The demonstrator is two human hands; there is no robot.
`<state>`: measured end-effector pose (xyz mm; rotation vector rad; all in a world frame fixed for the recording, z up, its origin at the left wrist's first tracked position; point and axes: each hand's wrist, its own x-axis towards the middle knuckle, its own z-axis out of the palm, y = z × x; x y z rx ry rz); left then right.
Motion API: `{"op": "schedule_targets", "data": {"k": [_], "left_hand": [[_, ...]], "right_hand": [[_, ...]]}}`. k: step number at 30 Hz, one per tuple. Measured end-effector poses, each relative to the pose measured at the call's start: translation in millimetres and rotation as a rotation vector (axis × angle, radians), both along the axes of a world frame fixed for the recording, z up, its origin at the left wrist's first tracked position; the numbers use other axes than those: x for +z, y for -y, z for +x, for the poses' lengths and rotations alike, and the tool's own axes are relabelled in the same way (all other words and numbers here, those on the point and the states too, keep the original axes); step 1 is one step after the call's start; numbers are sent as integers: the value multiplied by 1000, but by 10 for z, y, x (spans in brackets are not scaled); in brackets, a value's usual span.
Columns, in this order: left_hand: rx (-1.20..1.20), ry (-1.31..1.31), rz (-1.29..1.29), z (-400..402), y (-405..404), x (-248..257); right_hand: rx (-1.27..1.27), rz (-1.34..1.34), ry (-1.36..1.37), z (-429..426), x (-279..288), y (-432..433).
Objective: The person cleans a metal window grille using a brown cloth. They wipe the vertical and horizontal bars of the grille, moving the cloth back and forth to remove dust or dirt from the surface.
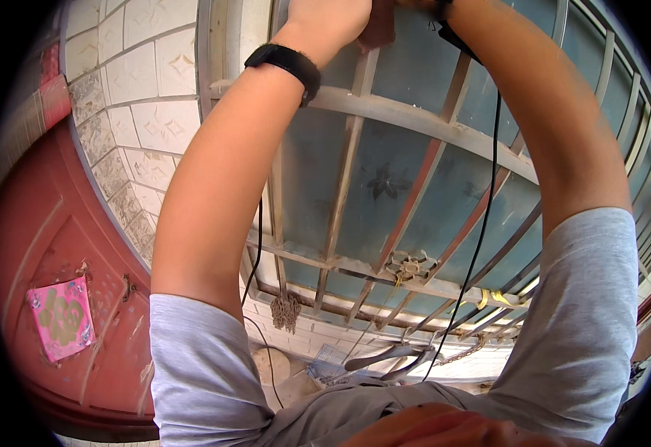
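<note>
At the top edge, my left hand is raised in front of a barred window, its fingers cut off by the frame. A black wristband circles that wrist. Right beside the hand, a dark reddish-brown cloth hangs over an upright bar of the metal window grille. Only a sliver of my right hand shows beyond the cloth, with a black band at its wrist. Which hand grips the cloth is hidden. A black cable runs down from near the right wrist.
White wall tiles and a red door with a pink decoration are on the left. Lower on the grille are a metal flower ornament, yellow ribbon and clothes hangers. A blue wire rack lies below.
</note>
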<state>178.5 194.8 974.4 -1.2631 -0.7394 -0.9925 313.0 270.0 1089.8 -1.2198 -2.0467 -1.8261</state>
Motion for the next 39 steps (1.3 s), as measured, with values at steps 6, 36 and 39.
{"op": "schedule_targets", "data": {"k": [6,36,39], "left_hand": [[-9,-79,-113,135,123,-440],[-102,-143,-143,171,33,-294],[-84,-202,-235,165,117,-541]], "right_hand": [[-37,-253,305,-97,-798,195],[-403,-325,247,174,-1072,292],[-434,-367,240,183,-1191,377]]}}
